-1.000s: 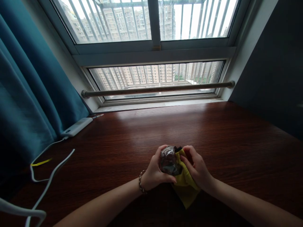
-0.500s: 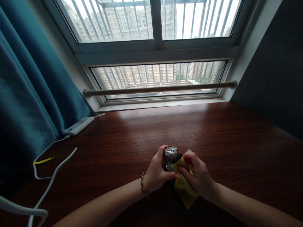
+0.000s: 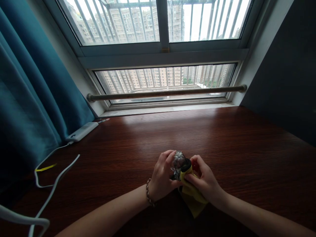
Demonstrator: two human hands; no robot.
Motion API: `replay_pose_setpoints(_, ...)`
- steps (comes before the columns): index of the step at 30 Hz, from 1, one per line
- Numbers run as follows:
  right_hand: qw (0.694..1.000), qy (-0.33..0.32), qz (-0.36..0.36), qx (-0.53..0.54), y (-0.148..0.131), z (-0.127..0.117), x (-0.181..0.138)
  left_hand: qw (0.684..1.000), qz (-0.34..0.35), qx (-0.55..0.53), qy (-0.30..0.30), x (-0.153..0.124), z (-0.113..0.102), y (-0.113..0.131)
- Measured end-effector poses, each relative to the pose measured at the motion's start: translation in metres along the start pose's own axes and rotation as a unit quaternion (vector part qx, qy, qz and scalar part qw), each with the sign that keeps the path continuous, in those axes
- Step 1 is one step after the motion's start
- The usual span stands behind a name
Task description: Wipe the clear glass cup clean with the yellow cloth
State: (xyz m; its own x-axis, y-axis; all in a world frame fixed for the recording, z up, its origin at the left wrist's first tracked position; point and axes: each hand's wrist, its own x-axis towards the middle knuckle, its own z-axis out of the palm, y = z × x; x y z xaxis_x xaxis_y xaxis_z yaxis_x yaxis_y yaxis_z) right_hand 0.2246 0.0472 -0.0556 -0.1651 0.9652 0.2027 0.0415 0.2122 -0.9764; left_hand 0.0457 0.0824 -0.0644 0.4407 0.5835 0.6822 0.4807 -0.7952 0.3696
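Just above the dark wooden desk, my left hand is wrapped around a small dark object in shiny clear wrapping. My right hand presses a yellow cloth against that object's right side, fingers pinched on the cloth. The cloth hangs down below both hands. A bead bracelet sits on my left wrist. What the wrapped object is I cannot make out.
A white power bank lies at the desk's back left with white cables trailing toward the near left edge. A teal curtain hangs on the left. A window with a metal rail runs along the far edge; a dark wall stands on the right.
The wrapped object has been turned in my left hand and shows less. My right hand with the yellow cloth has shifted slightly along its side. Both hands stay at the same spot.
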Motion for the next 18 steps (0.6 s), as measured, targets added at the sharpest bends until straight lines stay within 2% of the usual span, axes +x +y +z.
replay_pose_setpoints(6,0.981,-0.032,0.084,0.17,0.0044,0.0016,0.0039,0.999,0.001,0.019,0.047,0.0026,-0.0005,0.0012)
replay_pose_setpoints(10,0.969,-0.036,0.122,0.21,0.0029,0.0014,0.0046,0.998,0.024,0.041,0.038,0.0024,-0.0006,0.0007)
replay_pose_setpoints(18,0.952,-0.036,0.137,0.273,0.006,0.0013,0.0039,0.993,0.062,0.093,0.024,0.0004,-0.0008,-0.0038)
